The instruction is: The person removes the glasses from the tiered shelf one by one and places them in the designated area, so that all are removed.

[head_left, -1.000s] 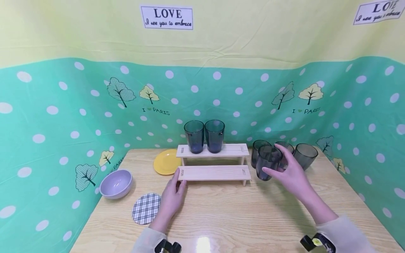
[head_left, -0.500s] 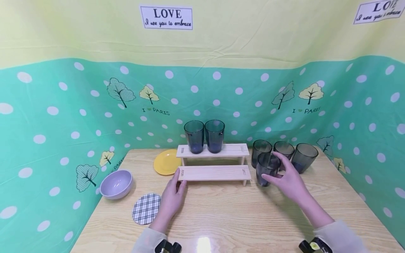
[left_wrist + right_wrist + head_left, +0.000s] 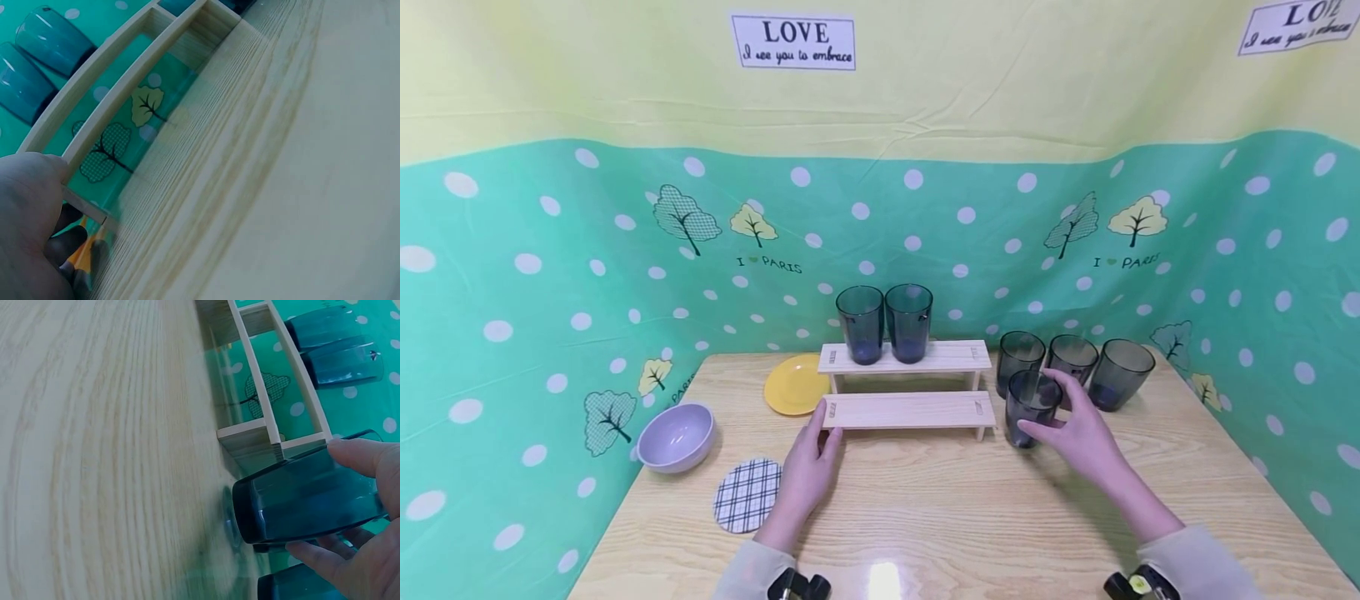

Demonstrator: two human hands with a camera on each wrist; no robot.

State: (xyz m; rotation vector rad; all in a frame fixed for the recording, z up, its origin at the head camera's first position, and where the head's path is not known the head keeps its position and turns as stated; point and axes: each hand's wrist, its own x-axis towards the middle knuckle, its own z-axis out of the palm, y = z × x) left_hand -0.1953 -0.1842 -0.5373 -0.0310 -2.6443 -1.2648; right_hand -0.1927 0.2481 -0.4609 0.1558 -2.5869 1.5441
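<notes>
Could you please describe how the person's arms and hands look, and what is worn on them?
Both hands, the left hand and the right hand, are bare: no gloves, and no rings visible. Each forearm wears a long, pale cream sleeve that ends at the wrist. A small black camera mount sits at each wrist; the right one has a yellow mark.

My right hand (image 3: 1086, 433) covers the near side of the dark cup (image 3: 1030, 408) I grip. In my right wrist view that cup's rim runs off the frame edge, and a second cup (image 3: 294, 589) is cut by the bottom edge. My left hand (image 3: 28, 231) hides the rack's (image 3: 119, 119) end, fingertips dim beneath it.
</notes>
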